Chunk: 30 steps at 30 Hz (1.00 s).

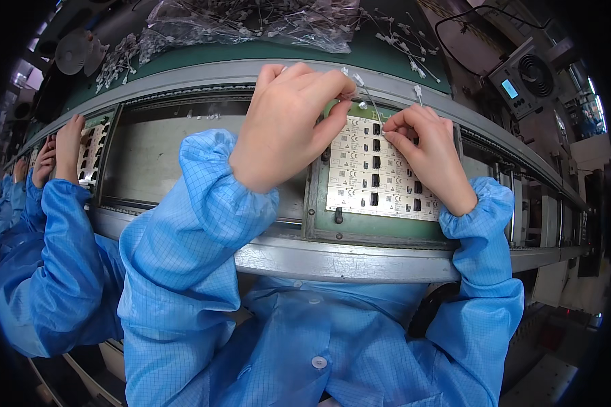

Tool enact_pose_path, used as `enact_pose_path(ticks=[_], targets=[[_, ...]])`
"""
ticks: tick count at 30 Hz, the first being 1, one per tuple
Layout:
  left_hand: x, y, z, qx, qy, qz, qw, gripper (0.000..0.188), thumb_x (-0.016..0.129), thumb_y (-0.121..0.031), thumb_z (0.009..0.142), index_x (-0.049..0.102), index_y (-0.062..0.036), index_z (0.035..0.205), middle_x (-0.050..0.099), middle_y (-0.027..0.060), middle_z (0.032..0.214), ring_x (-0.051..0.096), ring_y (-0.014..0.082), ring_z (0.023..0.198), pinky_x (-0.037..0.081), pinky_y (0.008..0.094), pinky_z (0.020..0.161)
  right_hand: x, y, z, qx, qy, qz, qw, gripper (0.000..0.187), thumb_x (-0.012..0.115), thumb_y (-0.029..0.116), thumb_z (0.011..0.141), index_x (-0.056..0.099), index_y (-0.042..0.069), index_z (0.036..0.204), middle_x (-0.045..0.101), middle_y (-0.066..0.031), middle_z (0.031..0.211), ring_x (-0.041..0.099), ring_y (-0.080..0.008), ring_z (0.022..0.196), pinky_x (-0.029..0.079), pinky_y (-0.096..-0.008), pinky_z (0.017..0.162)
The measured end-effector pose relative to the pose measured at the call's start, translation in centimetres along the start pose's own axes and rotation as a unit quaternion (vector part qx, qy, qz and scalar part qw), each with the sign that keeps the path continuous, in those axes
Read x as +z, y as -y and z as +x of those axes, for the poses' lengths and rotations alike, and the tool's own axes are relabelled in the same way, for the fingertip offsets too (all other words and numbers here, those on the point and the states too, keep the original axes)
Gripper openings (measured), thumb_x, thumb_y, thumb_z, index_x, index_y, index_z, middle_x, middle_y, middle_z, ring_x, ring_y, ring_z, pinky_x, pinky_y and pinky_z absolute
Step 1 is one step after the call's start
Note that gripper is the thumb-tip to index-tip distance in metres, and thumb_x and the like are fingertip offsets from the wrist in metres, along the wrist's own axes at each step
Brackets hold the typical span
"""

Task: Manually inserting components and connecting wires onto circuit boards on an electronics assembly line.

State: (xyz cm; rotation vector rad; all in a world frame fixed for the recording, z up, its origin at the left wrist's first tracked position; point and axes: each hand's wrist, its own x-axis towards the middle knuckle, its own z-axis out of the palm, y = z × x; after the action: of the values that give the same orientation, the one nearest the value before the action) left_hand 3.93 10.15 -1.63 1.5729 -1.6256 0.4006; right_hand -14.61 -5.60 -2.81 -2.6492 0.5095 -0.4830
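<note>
A panel of white printed boards (349, 159) in rows, with black connectors (375, 161) and small printed marks, lies in a green fixture (360, 228) before me. My left hand (288, 125) is over its far left corner, thumb and forefinger pinched on a thin cable with white plugs (358, 81). The cable slants down toward the fingertips of my right hand (428, 144). That hand is also closed in a pinch, above the far black connectors. What it grips is partly hidden; a white plug on a thin wire (418, 91) sticks up behind its fingers.
The fixture sits between metal conveyor rails (346, 261). Beyond the far rail lie loose white-plugged cables (414, 57) and a clear plastic bag (251, 24). A fan-fronted device (523, 80) stands at far right. On the left, co-workers' hands (68, 149) are over another panel.
</note>
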Motion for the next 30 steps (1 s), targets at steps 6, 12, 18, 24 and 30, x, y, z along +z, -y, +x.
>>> enact_pose_path(ticks=[6,12,18,24,30], targets=[[0.1,0.1,-0.1,0.008,-0.006,0.006,1.000,0.013,0.071,-0.009,0.084,0.063,-0.0115,0.094,0.068,-0.0001,0.082,0.061,0.0218,0.084,0.039,0.0384,0.083,0.0,0.1,-0.1,-0.013,-0.018,-0.034,0.999,0.005,0.071,0.014,0.089,0.068,0.010,0.091,0.058,0.0019,0.080,0.054,-0.0151,0.083,0.031,-0.0339,0.087],[0.1,0.3,0.1,0.007,-0.018,0.011,1.000,0.012,0.072,-0.010,0.084,0.063,-0.0126,0.092,0.068,-0.0014,0.084,0.061,0.0203,0.086,0.038,0.0407,0.086,0.1,0.9,-0.3,-0.078,-0.063,-0.109,0.989,0.004,0.069,0.011,0.088,0.067,0.007,0.088,0.059,-0.0016,0.082,0.056,-0.0206,0.085,0.033,-0.0367,0.088],[-0.5,-0.1,0.3,0.031,-0.040,0.096,0.994,0.013,0.073,-0.012,0.082,0.063,-0.0143,0.090,0.067,-0.0033,0.084,0.060,0.0194,0.088,0.035,0.0460,0.088,-1.7,1.3,-0.6,-0.086,0.050,-0.091,0.991,0.013,0.068,0.012,0.088,0.073,0.004,0.098,0.062,-0.0076,0.088,0.057,-0.0240,0.092,0.035,-0.0381,0.093],[0.8,-1.8,-1.7,-0.057,0.091,0.070,0.992,0.009,0.072,-0.014,0.082,0.063,-0.0144,0.084,0.065,-0.0028,0.079,0.058,0.0205,0.090,0.035,0.0472,0.088,-4.4,-5.9,3.2,-0.077,-0.125,-0.123,0.982,0.017,0.067,0.018,0.089,0.072,0.007,0.101,0.064,-0.0101,0.106,0.061,-0.0319,0.102,0.048,-0.0381,0.088],[1.4,-2.0,-2.1,-0.103,0.143,0.083,0.981,0.006,0.072,-0.014,0.080,0.069,-0.0145,0.086,0.062,-0.0015,0.094,0.057,0.0231,0.094,0.035,0.0469,0.088,-2.7,-12.1,5.2,0.091,-0.145,-0.272,0.947,0.018,0.070,0.024,0.088,0.072,0.014,0.103,0.061,-0.0054,0.119,0.052,-0.0265,0.121,0.036,-0.0492,0.099]])
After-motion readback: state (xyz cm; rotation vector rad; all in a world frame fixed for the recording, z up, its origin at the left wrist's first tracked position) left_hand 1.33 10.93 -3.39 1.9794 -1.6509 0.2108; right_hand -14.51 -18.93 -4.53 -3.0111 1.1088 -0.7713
